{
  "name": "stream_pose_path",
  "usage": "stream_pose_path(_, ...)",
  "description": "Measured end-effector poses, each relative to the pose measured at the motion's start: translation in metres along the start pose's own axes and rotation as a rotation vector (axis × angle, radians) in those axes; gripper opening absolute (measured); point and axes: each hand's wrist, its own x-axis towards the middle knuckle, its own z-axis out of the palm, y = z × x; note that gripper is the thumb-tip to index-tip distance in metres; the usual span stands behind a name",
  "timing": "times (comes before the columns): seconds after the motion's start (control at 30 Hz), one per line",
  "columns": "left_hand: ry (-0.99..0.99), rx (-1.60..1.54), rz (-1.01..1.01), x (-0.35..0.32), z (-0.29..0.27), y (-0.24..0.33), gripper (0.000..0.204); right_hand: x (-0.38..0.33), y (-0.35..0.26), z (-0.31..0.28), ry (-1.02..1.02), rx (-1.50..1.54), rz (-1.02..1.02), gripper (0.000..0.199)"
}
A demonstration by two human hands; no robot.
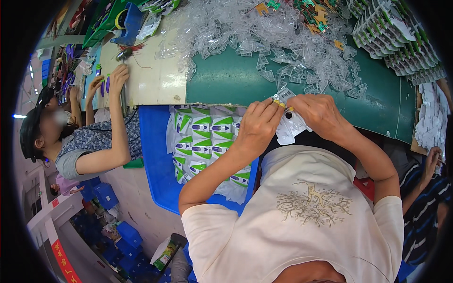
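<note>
A white plastic housing (288,132) with a dark round spot is held just off the table's front edge. My left hand (257,125) is closed on its left side, fingertips at its upper end. From the other side my right hand (318,115) pinches the same upper end, thumb and fingers bent. A yellowish bit shows between the two hands' fingertips; what it is I cannot make out. Just beyond the fingers, a clear plastic piece (284,93) touches or overlaps the housing's top. The fingers hide the join between them.
Loose clear plastic parts (231,33) are heaped on the green tabletop (222,85), with orange-and-green pieces (321,16) among them. Stacked white-and-green housings (387,37) stand at far right. A blue bin (158,184) of white-and-green units is at my left. A co-worker (101,146) works further left.
</note>
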Motion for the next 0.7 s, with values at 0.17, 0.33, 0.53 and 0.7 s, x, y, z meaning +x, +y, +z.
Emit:
stream_pose_path(0.17, 0.034, -0.039, -0.035, -0.002, 0.007, 0.001, 0.020, -0.002, -0.003, 0.000, 0.018, 0.032, 0.203, 0.013)
stream_pose_path(0.33, 0.271, -0.328, -0.263, -0.011, 0.026, 0.006, 0.035, -0.009, -0.013, -0.022, -0.077, 0.051, 0.199, 0.024)
stream_pose_path(0.53, 0.173, -0.366, -0.138, -0.009, 0.025, -0.005, 0.053, -0.015, -0.021, -0.026, -0.143, 0.051, 0.214, 0.036)
stream_pose_path(0.7, -0.049, -0.360, -0.074, 0.003, 0.011, -0.009, 0.056, -0.014, -0.025, -0.035, -0.080, 0.067, 0.192, 0.027)
